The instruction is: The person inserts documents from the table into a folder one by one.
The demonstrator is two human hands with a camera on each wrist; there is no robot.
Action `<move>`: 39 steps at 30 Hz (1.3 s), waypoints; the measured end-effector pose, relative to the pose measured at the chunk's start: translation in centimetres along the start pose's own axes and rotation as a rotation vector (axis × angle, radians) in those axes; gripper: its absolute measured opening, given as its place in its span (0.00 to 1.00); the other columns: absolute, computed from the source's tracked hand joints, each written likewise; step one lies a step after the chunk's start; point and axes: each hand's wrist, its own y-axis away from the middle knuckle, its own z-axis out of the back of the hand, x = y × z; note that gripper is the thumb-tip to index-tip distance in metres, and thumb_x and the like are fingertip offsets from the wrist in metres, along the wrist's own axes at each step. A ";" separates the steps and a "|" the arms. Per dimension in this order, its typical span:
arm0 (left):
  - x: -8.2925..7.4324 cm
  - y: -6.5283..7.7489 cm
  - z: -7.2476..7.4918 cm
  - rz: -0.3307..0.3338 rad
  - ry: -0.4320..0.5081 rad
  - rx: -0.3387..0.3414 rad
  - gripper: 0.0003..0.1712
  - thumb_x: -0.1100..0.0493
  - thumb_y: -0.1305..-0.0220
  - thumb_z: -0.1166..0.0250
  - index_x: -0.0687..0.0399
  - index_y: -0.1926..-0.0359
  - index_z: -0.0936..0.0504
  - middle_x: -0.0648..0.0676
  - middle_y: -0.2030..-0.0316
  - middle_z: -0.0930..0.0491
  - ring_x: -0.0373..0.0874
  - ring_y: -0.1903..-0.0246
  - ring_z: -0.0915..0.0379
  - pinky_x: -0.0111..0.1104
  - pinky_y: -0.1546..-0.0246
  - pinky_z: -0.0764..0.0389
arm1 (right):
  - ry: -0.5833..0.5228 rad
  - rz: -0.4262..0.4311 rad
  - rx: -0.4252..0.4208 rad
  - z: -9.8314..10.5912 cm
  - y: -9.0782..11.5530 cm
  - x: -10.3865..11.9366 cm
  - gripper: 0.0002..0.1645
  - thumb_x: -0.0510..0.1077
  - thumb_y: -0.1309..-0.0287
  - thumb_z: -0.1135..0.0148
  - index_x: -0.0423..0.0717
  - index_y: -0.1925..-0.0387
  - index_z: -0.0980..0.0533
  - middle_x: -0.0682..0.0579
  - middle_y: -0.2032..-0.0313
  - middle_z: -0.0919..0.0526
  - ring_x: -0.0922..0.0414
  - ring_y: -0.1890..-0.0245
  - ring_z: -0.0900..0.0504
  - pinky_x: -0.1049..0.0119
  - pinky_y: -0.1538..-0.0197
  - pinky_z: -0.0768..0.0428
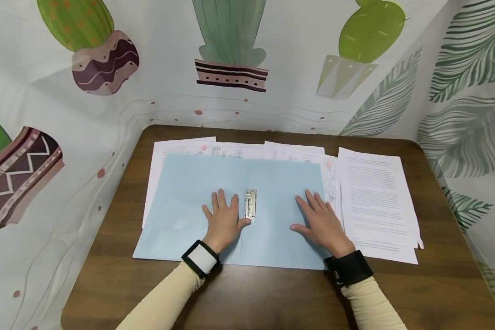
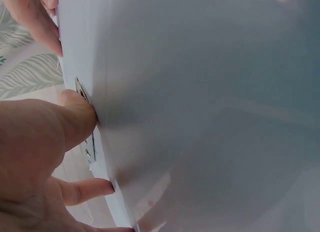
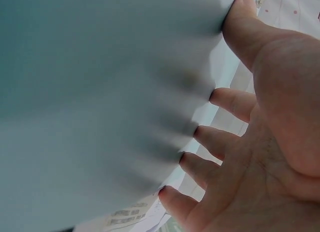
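Observation:
A light blue folder lies opened flat on the table, a metal clip fixed beside its middle fold. My left hand rests with spread fingers on the left half, its thumb reaching to the lower end of the clip. On the right half, my right hand touches the folder with fingers spread. The left wrist view shows the left thumb in front of the clip. In the right wrist view the right fingertips press on the blue surface. Neither hand grips anything.
Printed sheets stick out from beneath the folder's far edge, some with red marks. A stack of printed papers lies to the right. The brown wooden table backs onto a cactus-patterned cloth.

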 end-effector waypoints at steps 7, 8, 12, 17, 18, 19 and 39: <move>0.4 0.1 0.7 -0.008 0.074 0.005 0.44 0.43 0.37 0.28 0.65 0.29 0.29 0.81 0.26 0.53 0.78 0.25 0.65 0.79 0.38 0.60 | 0.026 0.005 -0.006 0.7 -0.4 0.8 0.51 0.60 0.43 0.25 0.40 0.26 0.33 0.32 0.24 0.41 0.32 0.24 0.45 0.28 0.30 0.45; 0.5 0.1 0.8 -0.009 0.092 0.007 0.43 0.43 0.37 0.28 0.65 0.30 0.28 0.81 0.26 0.53 0.78 0.25 0.65 0.79 0.38 0.60 | 0.031 0.007 -0.001 1.0 -0.5 1.1 0.51 0.59 0.43 0.25 0.39 0.26 0.33 0.32 0.25 0.40 0.32 0.25 0.44 0.28 0.30 0.45; 0.6 0.0 1.2 -0.010 0.147 0.029 0.39 0.43 0.34 0.30 0.65 0.31 0.26 0.80 0.25 0.52 0.77 0.25 0.64 0.78 0.37 0.60 | 0.029 0.031 0.017 1.6 -0.7 1.9 0.49 0.54 0.45 0.22 0.38 0.28 0.32 0.29 0.27 0.38 0.30 0.26 0.40 0.30 0.31 0.41; 0.7 -0.2 1.9 0.009 0.222 0.072 0.35 0.43 0.26 0.38 0.59 0.29 0.28 0.78 0.25 0.49 0.77 0.25 0.62 0.78 0.37 0.59 | 0.021 0.069 0.006 1.3 -0.5 1.9 0.52 0.56 0.50 0.20 0.38 0.29 0.30 0.26 0.28 0.37 0.28 0.29 0.38 0.31 0.35 0.33; 0.7 -0.2 2.1 0.006 0.236 0.061 0.33 0.43 0.26 0.39 0.57 0.28 0.28 0.77 0.26 0.46 0.78 0.25 0.61 0.79 0.38 0.58 | 0.018 0.073 0.002 1.1 -0.4 1.9 0.52 0.56 0.50 0.20 0.38 0.29 0.31 0.26 0.28 0.37 0.28 0.29 0.38 0.31 0.35 0.33; 0.7 -0.2 2.2 0.002 0.258 0.039 0.31 0.44 0.25 0.39 0.54 0.29 0.26 0.76 0.26 0.43 0.78 0.26 0.59 0.80 0.39 0.58 | 0.016 0.078 -0.004 1.0 -0.4 1.9 0.52 0.56 0.50 0.20 0.38 0.29 0.30 0.26 0.28 0.37 0.28 0.29 0.38 0.31 0.35 0.33; -0.8 -3.3 3.9 -0.202 0.300 -0.150 0.04 0.61 0.35 0.27 0.56 0.62 0.08 0.52 0.64 0.10 0.48 0.61 0.14 0.46 0.52 0.19 | 0.020 0.053 -0.007 0.3 -0.3 1.2 0.53 0.58 0.50 0.20 0.41 0.27 0.31 0.30 0.26 0.38 0.31 0.26 0.41 0.31 0.33 0.36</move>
